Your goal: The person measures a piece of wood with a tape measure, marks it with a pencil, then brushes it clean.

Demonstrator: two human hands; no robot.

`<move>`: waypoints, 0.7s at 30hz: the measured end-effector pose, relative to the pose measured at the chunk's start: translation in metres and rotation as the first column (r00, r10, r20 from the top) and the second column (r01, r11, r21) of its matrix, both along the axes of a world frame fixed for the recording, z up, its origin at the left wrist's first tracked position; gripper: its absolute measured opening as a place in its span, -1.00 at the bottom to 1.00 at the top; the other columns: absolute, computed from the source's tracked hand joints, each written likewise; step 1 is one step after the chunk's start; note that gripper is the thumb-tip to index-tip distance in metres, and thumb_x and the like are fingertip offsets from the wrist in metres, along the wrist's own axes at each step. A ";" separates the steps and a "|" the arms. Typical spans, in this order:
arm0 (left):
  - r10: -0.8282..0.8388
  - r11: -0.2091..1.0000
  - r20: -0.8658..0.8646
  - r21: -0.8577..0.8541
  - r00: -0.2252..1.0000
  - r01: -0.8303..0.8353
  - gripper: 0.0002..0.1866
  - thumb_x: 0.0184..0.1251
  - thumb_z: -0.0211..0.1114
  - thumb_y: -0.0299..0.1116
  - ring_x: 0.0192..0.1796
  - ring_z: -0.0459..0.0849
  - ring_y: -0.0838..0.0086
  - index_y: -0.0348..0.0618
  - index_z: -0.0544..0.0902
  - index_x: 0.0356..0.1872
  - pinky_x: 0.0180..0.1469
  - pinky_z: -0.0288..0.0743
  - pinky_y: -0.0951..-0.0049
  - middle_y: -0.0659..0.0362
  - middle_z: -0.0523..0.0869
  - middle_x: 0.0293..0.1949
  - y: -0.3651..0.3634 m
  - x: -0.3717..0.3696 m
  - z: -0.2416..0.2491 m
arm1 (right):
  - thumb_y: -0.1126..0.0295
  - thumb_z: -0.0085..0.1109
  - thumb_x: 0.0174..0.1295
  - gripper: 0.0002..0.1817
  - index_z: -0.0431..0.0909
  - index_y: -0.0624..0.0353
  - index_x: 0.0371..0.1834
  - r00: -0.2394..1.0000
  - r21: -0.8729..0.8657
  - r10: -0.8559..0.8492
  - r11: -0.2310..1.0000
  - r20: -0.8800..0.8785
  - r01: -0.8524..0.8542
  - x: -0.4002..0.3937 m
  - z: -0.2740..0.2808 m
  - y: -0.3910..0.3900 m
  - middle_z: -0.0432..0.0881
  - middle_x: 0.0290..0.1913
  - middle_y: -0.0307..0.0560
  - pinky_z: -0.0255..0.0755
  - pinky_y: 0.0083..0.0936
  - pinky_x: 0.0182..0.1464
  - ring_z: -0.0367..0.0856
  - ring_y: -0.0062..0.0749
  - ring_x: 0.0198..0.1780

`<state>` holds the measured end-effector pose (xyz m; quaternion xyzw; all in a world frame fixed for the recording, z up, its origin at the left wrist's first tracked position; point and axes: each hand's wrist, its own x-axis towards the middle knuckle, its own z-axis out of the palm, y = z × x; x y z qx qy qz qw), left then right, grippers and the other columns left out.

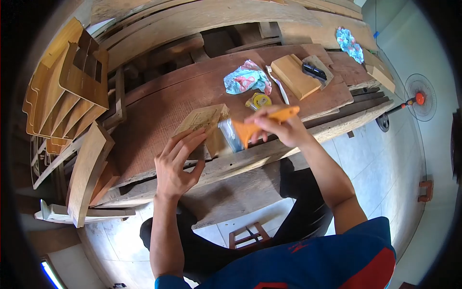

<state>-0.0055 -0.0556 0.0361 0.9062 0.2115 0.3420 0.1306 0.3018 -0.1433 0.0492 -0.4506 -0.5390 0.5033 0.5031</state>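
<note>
My right hand (pixel 281 127) grips the orange handle of a paintbrush (pixel 248 129). The brush points left, its metal band and bristle end over the right side of a flat wooden piece (pixel 197 118) with dark markings. Some of that piece is hidden by the brush and my fingers. My left hand (pixel 179 161) lies with fingers stretched across the near-left part of the wooden piece, thumb apart. Just beyond my right hand sits a yellow tape measure (pixel 260 100). A crumpled blue-and-pink cloth (pixel 248 78) is behind it.
On the reddish wooden bench (pixel 149 108) are a wooden block (pixel 294 74), a black object (pixel 314 71) and a toothbrush-like white stick (pixel 278 85). A slotted wooden organizer (pixel 72 91) stands left, near a leaning plank (pixel 89 173). At right is a fan (pixel 419 98).
</note>
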 end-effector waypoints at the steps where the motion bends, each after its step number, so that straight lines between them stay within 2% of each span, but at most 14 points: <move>1: 0.004 1.000 0.012 -0.008 1.000 -0.004 -0.32 -0.06 0.46 -0.61 0.10 0.79 0.09 -0.12 0.63 0.25 0.08 0.73 0.24 0.05 0.78 0.17 0.000 0.000 0.001 | 0.26 0.12 0.60 -0.67 0.65 0.35 0.10 0.985 0.026 -0.163 0.987 0.052 0.162 0.003 -0.010 0.007 0.78 -0.21 -0.02 0.53 -0.60 -0.39 0.78 -0.52 -0.26; 3: 0.045 0.999 0.037 -0.023 0.998 -0.045 -0.31 -0.06 0.47 -0.60 0.09 0.79 0.08 -0.13 0.63 0.26 0.05 0.73 0.24 0.05 0.78 0.17 0.000 -0.003 0.003 | 0.25 0.11 0.62 -0.68 0.67 0.28 0.14 0.858 0.110 -0.463 0.886 0.220 0.450 0.009 -0.027 0.023 0.79 -0.19 -0.08 0.51 -0.66 -0.39 0.78 -0.55 -0.23; 4: 0.056 0.998 0.058 -0.026 0.997 -0.055 -0.31 -0.06 0.47 -0.60 0.09 0.79 0.08 -0.13 0.63 0.26 0.05 0.73 0.24 0.05 0.78 0.17 0.000 -0.006 0.003 | 0.24 0.13 0.61 -0.67 0.65 0.24 0.22 0.832 0.265 -0.497 0.861 0.247 0.435 0.014 -0.035 0.027 0.78 -0.21 -0.08 0.52 -0.66 -0.37 0.78 -0.55 -0.19; 6: 0.077 0.997 0.100 -0.029 0.992 -0.075 -0.30 -0.06 0.48 -0.59 0.07 0.79 0.08 -0.14 0.62 0.27 0.05 0.73 0.24 0.04 0.78 0.18 0.001 -0.009 -0.002 | 0.28 0.13 0.60 -0.65 0.60 0.22 0.30 0.954 0.115 -0.270 0.960 0.133 0.256 -0.002 -0.028 0.019 0.79 -0.16 -0.02 0.55 -0.63 -0.35 0.78 -0.48 -0.16; 7: 0.109 0.993 0.089 -0.061 0.990 -0.104 -0.28 -0.02 0.50 -0.58 0.05 0.80 0.08 -0.11 0.61 0.32 0.05 0.72 0.24 0.01 0.78 0.19 0.000 -0.009 -0.003 | 0.34 0.11 0.59 -0.65 0.57 0.25 0.33 0.993 0.172 -0.098 0.981 0.067 0.085 -0.012 -0.028 0.010 0.79 -0.11 0.09 0.57 -0.59 -0.33 0.80 -0.39 -0.15; 8: 0.124 0.991 0.105 -0.057 0.987 -0.118 -0.28 0.01 0.50 -0.57 0.05 0.80 0.06 -0.10 0.60 0.34 0.05 0.73 0.24 0.00 0.77 0.19 0.000 -0.009 -0.004 | 0.37 0.09 0.59 -0.66 0.56 0.28 0.31 0.987 0.174 0.159 0.971 0.036 -0.163 -0.017 -0.018 0.006 0.79 -0.06 0.19 0.60 -0.55 -0.30 0.81 -0.32 -0.14; 10: 0.158 0.987 0.128 -0.062 0.979 -0.151 -0.28 0.08 0.51 -0.55 0.03 0.80 0.03 -0.08 0.59 0.38 0.07 0.73 0.24 -0.02 0.76 0.20 0.000 -0.008 -0.006 | 0.37 0.14 0.56 -0.65 0.57 0.24 0.33 0.973 0.114 0.219 0.971 -0.067 -0.211 -0.019 -0.022 0.007 0.81 -0.04 0.06 0.59 -0.63 -0.26 0.80 -0.43 -0.14; 12: 0.235 0.970 0.141 -0.092 0.962 -0.223 -0.31 0.17 0.49 -0.52 0.04 0.80 0.06 -0.09 0.57 0.40 0.08 0.73 0.23 -0.03 0.75 0.21 -0.004 -0.007 -0.007 | 0.37 0.13 0.57 -0.65 0.57 0.23 0.32 0.995 0.120 0.031 0.992 0.097 -0.042 -0.006 -0.027 0.023 0.81 -0.01 0.07 0.60 -0.63 -0.22 0.79 -0.43 -0.10; 13: 0.270 0.961 0.152 -0.102 0.951 -0.257 -0.33 0.21 0.48 -0.51 0.04 0.81 0.07 -0.09 0.56 0.41 0.09 0.73 0.23 -0.04 0.75 0.21 -0.003 -0.007 -0.007 | 0.34 0.13 0.56 -0.67 0.61 0.29 0.24 0.971 0.160 -0.118 0.983 0.208 0.085 -0.004 -0.030 0.030 0.79 -0.07 0.14 0.62 -0.53 -0.24 0.79 -0.36 -0.13; 16: 0.412 0.902 0.285 -0.266 0.866 -0.341 -0.43 0.34 0.42 -0.51 0.06 0.80 0.23 -0.16 0.56 0.40 0.10 0.73 0.25 -0.01 0.75 0.21 0.008 -0.017 -0.017 | 0.28 0.21 0.52 -0.70 0.65 0.20 0.17 0.919 0.152 -0.241 0.968 0.312 0.202 -0.008 -0.042 0.038 0.76 -0.16 -0.05 0.59 -0.54 -0.19 0.74 -0.43 -0.12; 17: 0.445 0.875 0.321 -0.352 0.836 -0.331 -0.47 0.45 0.35 -0.49 0.07 0.77 0.37 -0.16 0.52 0.43 0.09 0.71 0.34 0.01 0.76 0.21 0.012 -0.025 -0.015 | 0.23 0.27 0.48 -0.68 0.66 0.16 0.16 0.871 0.214 -0.214 0.968 0.442 0.129 -0.016 -0.043 0.037 0.77 -0.12 -0.08 0.60 -0.51 -0.14 0.75 -0.39 -0.09; 19: 0.525 0.786 0.471 -0.589 0.709 -0.190 -0.41 0.45 0.38 -0.46 0.07 0.78 0.30 -0.08 0.47 0.47 0.08 0.65 0.43 0.01 0.79 0.14 0.016 -0.042 -0.004 | 0.12 0.39 0.40 -0.63 0.68 0.07 0.15 0.720 0.316 -0.200 0.948 0.664 -0.029 -0.032 -0.045 0.038 0.78 -0.02 -0.14 0.62 -0.45 -0.05 0.77 -0.32 -0.03; 20: 0.569 0.729 0.525 -0.678 0.633 -0.092 -0.39 0.45 0.39 -0.45 0.07 0.79 0.27 -0.04 0.44 0.49 0.07 0.61 0.48 0.01 0.81 0.11 0.017 -0.053 0.002 | 0.10 0.41 0.38 -0.61 0.68 0.06 0.15 0.662 0.349 -0.197 0.931 0.724 -0.105 -0.037 -0.048 0.039 0.79 0.00 -0.11 0.62 -0.35 0.05 0.77 -0.24 0.03; 21: 0.554 0.747 0.557 -0.661 0.618 -0.073 -0.32 0.46 0.40 -0.40 0.06 0.80 0.19 0.02 0.36 0.56 0.09 0.61 0.47 0.03 0.80 0.16 0.020 -0.069 0.009 | 0.08 0.42 0.36 -0.59 0.69 0.05 0.15 0.596 0.372 -0.199 0.910 0.778 -0.181 -0.040 -0.052 0.040 0.79 0.02 -0.07 0.62 -0.25 0.15 0.77 -0.15 0.08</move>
